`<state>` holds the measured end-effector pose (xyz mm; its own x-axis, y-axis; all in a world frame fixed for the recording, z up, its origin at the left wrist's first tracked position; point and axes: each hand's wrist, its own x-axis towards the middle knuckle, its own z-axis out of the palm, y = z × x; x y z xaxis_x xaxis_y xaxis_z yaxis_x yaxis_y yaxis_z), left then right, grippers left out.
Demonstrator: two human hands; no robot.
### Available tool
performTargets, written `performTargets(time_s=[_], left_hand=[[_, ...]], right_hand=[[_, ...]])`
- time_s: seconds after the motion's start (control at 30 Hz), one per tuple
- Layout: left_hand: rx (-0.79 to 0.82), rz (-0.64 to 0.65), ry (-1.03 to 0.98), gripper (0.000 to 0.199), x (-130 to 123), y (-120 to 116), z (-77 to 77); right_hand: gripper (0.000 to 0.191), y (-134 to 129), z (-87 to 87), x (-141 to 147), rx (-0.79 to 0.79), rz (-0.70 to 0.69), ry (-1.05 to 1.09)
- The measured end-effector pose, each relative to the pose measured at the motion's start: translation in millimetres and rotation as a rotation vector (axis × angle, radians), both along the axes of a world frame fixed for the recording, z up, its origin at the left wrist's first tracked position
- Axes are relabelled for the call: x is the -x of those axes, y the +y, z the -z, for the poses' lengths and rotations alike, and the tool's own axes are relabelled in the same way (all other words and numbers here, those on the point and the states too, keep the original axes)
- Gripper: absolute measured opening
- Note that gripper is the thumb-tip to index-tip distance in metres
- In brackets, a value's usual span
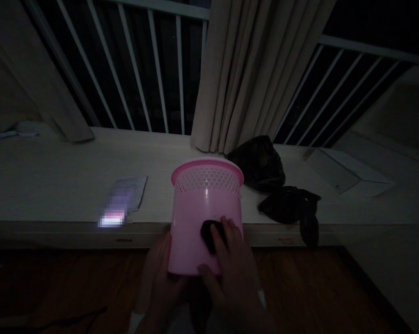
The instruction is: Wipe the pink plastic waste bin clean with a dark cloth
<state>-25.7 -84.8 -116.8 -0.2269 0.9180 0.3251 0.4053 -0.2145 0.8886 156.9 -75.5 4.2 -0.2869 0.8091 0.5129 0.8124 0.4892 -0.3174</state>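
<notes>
A pink wastebasket (188,222) with a mesh band below its rim is held tilted in front of me, its side wall facing me. My left hand (160,269) grips it at the left side and lower edge. My right hand (226,260) lies over the basket's wall on the right, fingers pressing a small black wad (208,234) against the pink surface. Whether the wad is cloth, sponge or plastic is too dark to tell. The inside of the basket is out of sight.
Two black plastic bags (260,164) (289,205) lie on the white sill (56,185), one hanging over its edge. A pale box (348,171) stands right. Papers and a lit, blurred object (115,208) lie left. Curtains (230,69) and railings (157,69) rise behind.
</notes>
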Motion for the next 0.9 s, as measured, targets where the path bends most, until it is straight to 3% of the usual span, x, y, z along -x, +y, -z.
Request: performTargets(time_s=[0.13, 0.3, 0.43, 0.53, 0.7, 0.9], left_hand=[[-0.025, 0.019, 0.004, 0.087, -0.3, 0.9, -3.6], [-0.003, -0.044, 0.005, 0.087, -3.5, 0.0, -7.0], [0.015, -0.016, 0.027, 0.088, -4.3, 0.2, -8.7], [0.018, 0.008, -0.005, 0.089, -5.0, 0.5, -6.8], [-0.025, -0.001, 0.033, 0.085, -4.1, 1.7, -4.8], [0.009, -0.009, -0.033, 0.086, -6.4, 2.9, -13.5]], right_hand=[[0.061, -2.6, -9.6, 0.8, -0.022, -0.155, -0.092], [0.071, -3.2, -0.1, -24.8, 0.033, -0.024, -0.042], [0.086, -17.9, 13.1, -11.1, -0.068, -0.063, -0.046], [0.081, -20.7, 15.0, -8.6, -0.105, -0.109, -0.091], [0.082, -13.6, 10.1, -20.0, -0.029, -0.009, -0.077], [0.068, -21.1, 7.7, 4.8, -0.105, -0.135, -0.076]])
